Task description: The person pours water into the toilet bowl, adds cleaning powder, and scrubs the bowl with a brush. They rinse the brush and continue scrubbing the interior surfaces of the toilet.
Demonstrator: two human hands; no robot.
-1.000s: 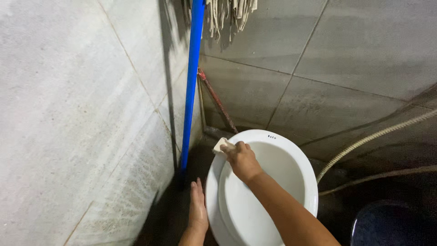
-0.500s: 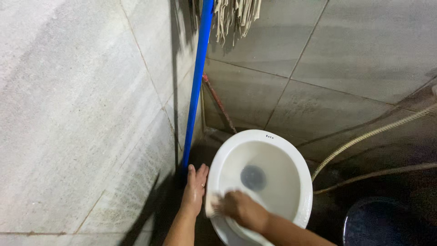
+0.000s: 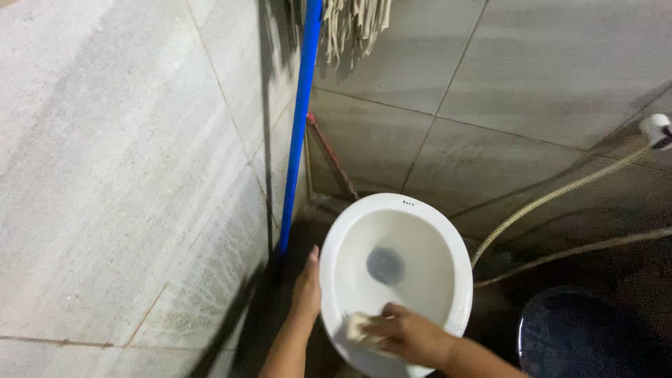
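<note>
The toilet bowl (image 3: 396,280) is glossy white, with a dark grey-blue round patch of water at its bottom. On its near rim a pale cream sponge (image 3: 357,326) shows under the right hand (image 3: 409,337). Left of the bowl stands a bright blue mop handle (image 3: 297,133), topped by off-white, beige-streaked mop strands (image 3: 353,24). Behind the bowl a thin rusty red rod (image 3: 332,157) leans. The wall tiles (image 3: 126,175) are light grey, speckled, with brownish grout lines. Right of the bowl run a cream ribbed hose (image 3: 553,199) and a dark navy bucket (image 3: 595,339)
</note>
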